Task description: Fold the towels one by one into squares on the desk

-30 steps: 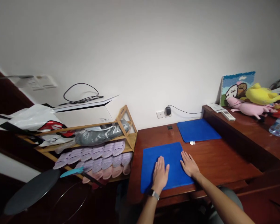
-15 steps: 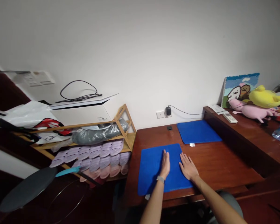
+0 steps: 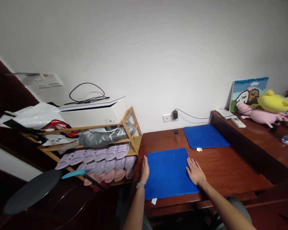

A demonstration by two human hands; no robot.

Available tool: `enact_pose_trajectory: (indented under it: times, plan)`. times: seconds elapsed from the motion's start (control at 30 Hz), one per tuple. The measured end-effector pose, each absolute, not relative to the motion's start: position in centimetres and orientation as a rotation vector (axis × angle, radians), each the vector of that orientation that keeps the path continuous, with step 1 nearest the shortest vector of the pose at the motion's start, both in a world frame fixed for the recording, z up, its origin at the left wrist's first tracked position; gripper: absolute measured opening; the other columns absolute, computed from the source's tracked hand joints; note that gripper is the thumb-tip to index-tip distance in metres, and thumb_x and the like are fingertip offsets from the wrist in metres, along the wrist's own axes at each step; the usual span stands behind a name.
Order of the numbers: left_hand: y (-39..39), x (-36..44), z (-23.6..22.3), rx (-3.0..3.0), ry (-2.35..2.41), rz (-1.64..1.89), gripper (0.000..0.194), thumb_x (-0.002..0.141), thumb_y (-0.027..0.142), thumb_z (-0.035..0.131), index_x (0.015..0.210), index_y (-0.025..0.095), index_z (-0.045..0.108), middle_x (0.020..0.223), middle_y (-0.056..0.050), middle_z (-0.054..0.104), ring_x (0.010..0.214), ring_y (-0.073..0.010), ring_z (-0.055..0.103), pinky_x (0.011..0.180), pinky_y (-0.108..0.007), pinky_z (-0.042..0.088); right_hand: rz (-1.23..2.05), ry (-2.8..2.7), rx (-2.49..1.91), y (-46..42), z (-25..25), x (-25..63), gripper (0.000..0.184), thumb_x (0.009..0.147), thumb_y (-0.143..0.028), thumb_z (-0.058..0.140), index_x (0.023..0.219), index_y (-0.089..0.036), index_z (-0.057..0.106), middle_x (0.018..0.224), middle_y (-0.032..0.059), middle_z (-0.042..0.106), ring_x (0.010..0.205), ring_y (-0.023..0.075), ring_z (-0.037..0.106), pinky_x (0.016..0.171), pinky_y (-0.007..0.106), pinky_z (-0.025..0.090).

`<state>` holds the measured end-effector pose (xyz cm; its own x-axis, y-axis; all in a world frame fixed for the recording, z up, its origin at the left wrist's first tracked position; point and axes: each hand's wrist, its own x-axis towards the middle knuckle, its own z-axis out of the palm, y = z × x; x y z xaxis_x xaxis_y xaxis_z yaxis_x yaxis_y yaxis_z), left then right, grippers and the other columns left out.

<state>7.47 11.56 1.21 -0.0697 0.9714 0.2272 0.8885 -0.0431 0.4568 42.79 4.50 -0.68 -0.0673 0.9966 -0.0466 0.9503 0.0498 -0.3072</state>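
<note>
A folded blue towel (image 3: 169, 172) lies flat near the front of the dark wooden desk (image 3: 220, 169). My left hand (image 3: 144, 169) stands on edge against the towel's left side, fingers straight and together. At the towel's right edge my right hand (image 3: 195, 172) rests flat, fingers spread. A small white tag (image 3: 154, 201) sticks out at the towel's front left corner. Farther back on the desk lies a second folded blue towel (image 3: 205, 136).
A bamboo rack (image 3: 132, 137) with several lilac slippers stands left of the desk, a white box on top. A raised shelf (image 3: 256, 134) at right holds plush toys, a remote and a water bottle. A charger (image 3: 175, 114) is plugged into the wall. A dark stool (image 3: 32, 191) sits lower left.
My left hand slid from the middle of the near towel across to its left edge and turned on its side. The right hand stayed at the right edge.
</note>
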Motion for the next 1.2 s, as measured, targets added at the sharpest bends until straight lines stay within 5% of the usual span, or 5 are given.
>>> enact_pose_trajectory:
  times: [0.2,0.4,0.8,1.2]
  plan:
    - [9.3,16.4,1.5,2.23,1.824,0.685,0.068,0.107,0.055,0.016,0.159,0.019,0.043,0.168,-0.007,0.04,0.158,-0.0232,0.029,0.131,-0.045,0.024,0.376,-2.123,-1.99,4.5,-1.1,43.0,0.071,0.106,-0.051,0.016,0.167,-0.016,0.019,0.173,0.0046,0.02,0.161,0.0203,0.013,0.131,0.043,0.009]
    - [7.4,27.6,-0.3,2.432,1.542,0.452,0.067,0.106,0.056,0.018,0.165,0.027,0.029,0.173,-0.005,0.027,0.161,-0.0266,0.019,0.132,-0.053,0.017,0.371,-2.166,-1.981,4.7,-1.7,43.2,0.07,0.105,-0.049,0.018,0.167,-0.017,0.022,0.173,0.0039,0.021,0.161,0.0205,0.013,0.131,0.043,0.01]
    - [11.5,8.0,-0.8,2.15,2.132,0.411,0.077,0.102,0.06,0.024,0.164,0.015,0.032,0.171,-0.014,0.029,0.159,-0.0314,0.024,0.129,-0.053,0.019,0.363,-2.118,-1.998,4.6,-1.5,43.1,0.072,0.106,-0.052,0.016,0.167,-0.015,0.019,0.173,0.0039,0.02,0.161,0.0195,0.013,0.131,0.042,0.009]
    - [11.3,13.6,0.3,2.371,1.928,0.47,0.07,0.104,0.051,0.021,0.162,0.016,0.036,0.168,-0.012,0.037,0.159,-0.0287,0.025,0.132,-0.052,0.014,0.37,-2.119,-2.007,4.5,-0.7,42.8,0.072,0.106,-0.051,0.015,0.167,-0.013,0.02,0.173,0.0043,0.02,0.161,0.0195,0.014,0.131,0.041,0.01]
